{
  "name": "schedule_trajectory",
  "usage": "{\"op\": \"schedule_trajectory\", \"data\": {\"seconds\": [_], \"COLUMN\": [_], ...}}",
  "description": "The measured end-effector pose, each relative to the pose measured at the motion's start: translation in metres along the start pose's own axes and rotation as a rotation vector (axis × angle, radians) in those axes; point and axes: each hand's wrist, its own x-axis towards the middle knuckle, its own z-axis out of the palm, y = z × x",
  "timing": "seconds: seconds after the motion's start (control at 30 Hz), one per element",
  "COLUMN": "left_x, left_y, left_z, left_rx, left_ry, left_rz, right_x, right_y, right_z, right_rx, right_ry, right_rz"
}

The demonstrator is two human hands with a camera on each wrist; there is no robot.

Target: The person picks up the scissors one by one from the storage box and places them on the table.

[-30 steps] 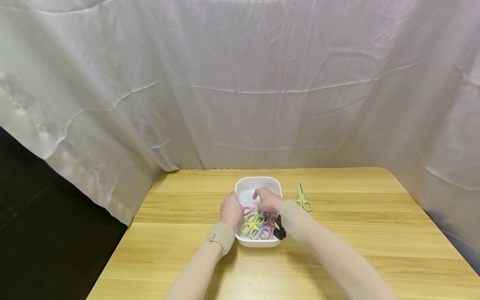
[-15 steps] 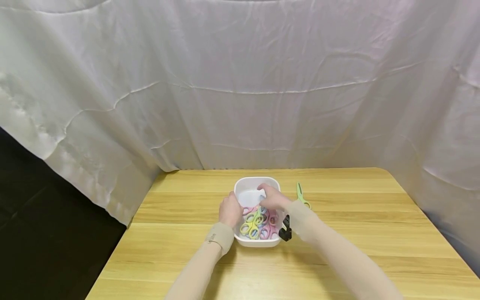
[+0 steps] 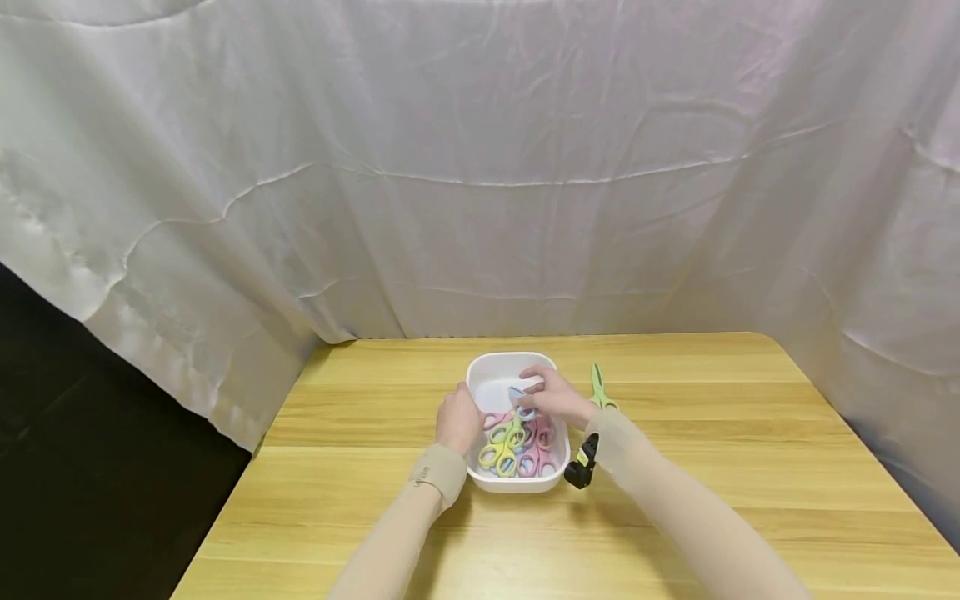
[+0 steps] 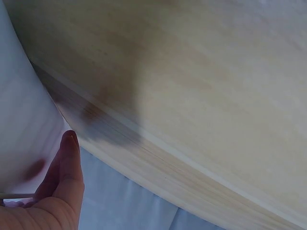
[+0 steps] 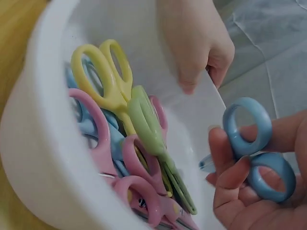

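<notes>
Two forearms come in from the bottom edge, the left forearm (image 3: pixel 397 533) and the right forearm (image 3: pixel 675 508). Each wrist is wrapped in a pale band (image 3: pixel 438 477), and a small black device (image 3: pixel 582 462) hangs by the right wrist.

Just beyond stands a white rounded-corner plastic bin (image 3: pixel 517 485). Its near half holds a tangle of children's scissors: yellow scissors (image 5: pixel 113 93), light green scissors (image 5: pixel 160 152) lying across the pile, several pink scissors (image 5: pixel 103 160) and light blue scissors (image 5: pixel 115 143) underneath. Their handles mostly face the near end.

The left hand (image 3: pixel 459 421) grips the left wall of the bin, fingers bent over its edge. The right hand (image 3: pixel 557 398) pinches one pair of blue scissors (image 5: pixel 265 115) between thumb and fingers, next to the two handle rings. This pair is over the farther part of the bin, blades pointing away and to the left; whether its tip touches the bin cannot be told.

Right of the bin, another pair of green scissors (image 3: pixel 597 387) lies on the wood-grain bench (image 3: pixel 712 500), tip pointing away, handles partly hidden behind the right wrist.

Behind everything hangs a wrinkled pale grey curtain (image 3: pixel 480 233), with a black area (image 3: pixel 97 467) at lower left.
</notes>
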Motion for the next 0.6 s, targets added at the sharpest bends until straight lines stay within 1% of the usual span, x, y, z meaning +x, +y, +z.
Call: {"op": "schedule_trajectory", "data": {"seconds": [0.13,0.27,0.47,0.6], "left_x": [0.000,0.000,-0.001,-0.002], "left_y": [0.000,0.000,0.000,0.001], "left_z": [0.001,0.000,-0.001,-0.001], "left_rx": [0.007,0.007,-0.019,-0.018], "left_ry": [0.007,0.005,-0.002,-0.004], "left_rz": [0.006,0.008,-0.003,-0.004], "right_x": [-0.004,-0.006,-0.007,-0.009], "right_y": [0.002,0.007,0.014,0.018], "right_z": [-0.002,-0.003,-0.004,-0.006], "right_rx": [0.055,0.087,0.128,0.145], "right_ry": [0.026,0.040,0.065,0.082], "right_rz": [-0.005,-0.030,-0.063,-0.101]}}
